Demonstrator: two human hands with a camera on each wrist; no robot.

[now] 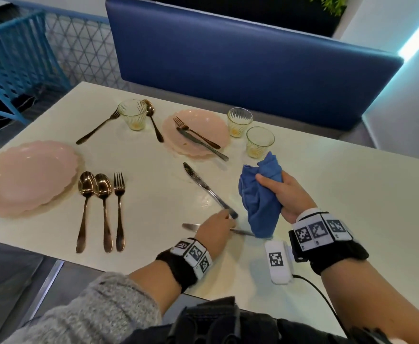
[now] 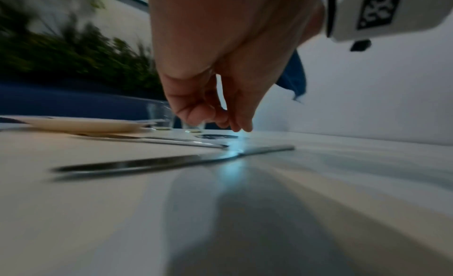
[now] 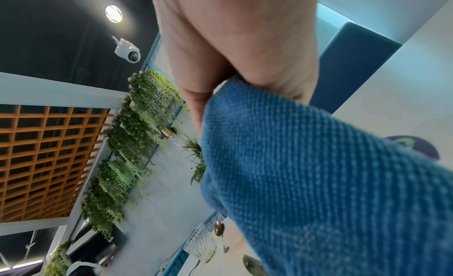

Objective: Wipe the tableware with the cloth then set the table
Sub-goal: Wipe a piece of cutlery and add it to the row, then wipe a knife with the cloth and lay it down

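Two silver knives lie on the white table (image 1: 352, 194): one slants away from me (image 1: 204, 186), the other (image 1: 189, 227) lies crosswise, partly under my left hand (image 1: 228, 217). That hand hovers at the slanted knife's handle end. In the left wrist view its fingers (image 2: 241, 125) hang loosely curled just above the table and hold nothing, with the crosswise knife (image 2: 147, 163) in front. My right hand (image 1: 273, 184) grips a bunched blue cloth (image 1: 260, 199) upright, its lower end touching the table. The cloth (image 3: 318, 173) fills the right wrist view.
A pink plate (image 1: 27, 177) sits at the left with two gold spoons (image 1: 86, 184) and a fork (image 1: 119, 187) beside it. A far pink plate (image 1: 213, 125) carries a fork and knife. Three glasses (image 1: 132, 114) (image 1: 239, 121) (image 1: 260, 141) stand at the back. A blue bench (image 1: 240, 60) lies beyond.
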